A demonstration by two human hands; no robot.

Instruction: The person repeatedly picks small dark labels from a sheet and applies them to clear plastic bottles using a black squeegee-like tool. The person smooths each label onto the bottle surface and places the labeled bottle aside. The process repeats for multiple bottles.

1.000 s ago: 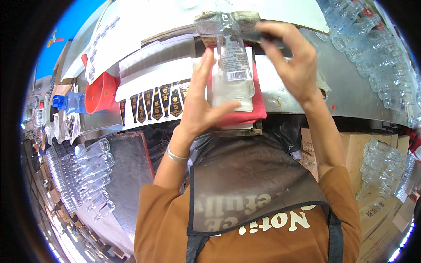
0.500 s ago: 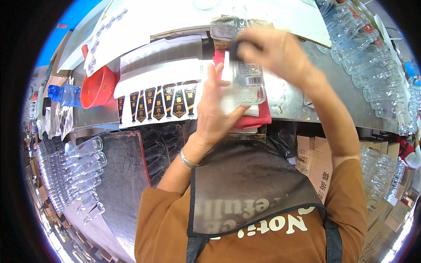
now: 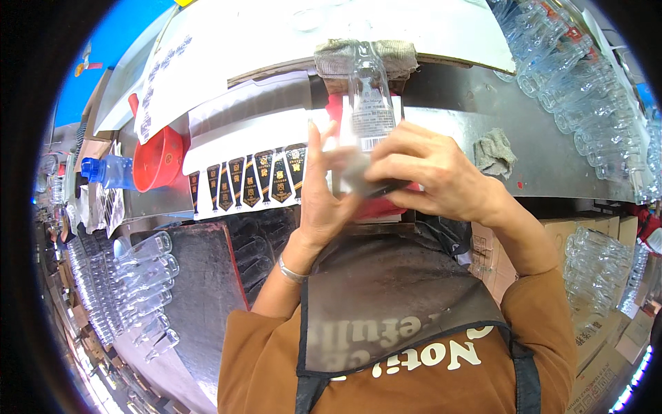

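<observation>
A clear glass bottle [image 3: 372, 83] lies with its neck pointing away from me, resting on a rolled grey cloth [image 3: 403, 58]. On its upper side is a printed label [image 3: 373, 123] with a barcode. My left hand [image 3: 321, 193] is beside the bottle's base, fingers stretched out and partly blurred; whether it touches the glass I cannot tell. Closed fingers of my right hand [image 3: 431, 169] are over the base end, around a dark flat piece [image 3: 386, 188] that is mostly hidden. Red cloth [image 3: 334, 107] shows beneath the bottle.
A sheet of black-and-gold labels [image 3: 258, 179] lies on the left. Beyond it are a red bowl [image 3: 157, 162] and a blue-capped jug [image 3: 110, 170]. Several glass bottles [image 3: 593, 131] crowd the right side; more bottles [image 3: 148, 276] are at lower left. A grey rag [image 3: 494, 153] lies on the metal table.
My right hand has come down from the bottle's upper part to its base end, with the dark piece in it. My left hand stays near the base.
</observation>
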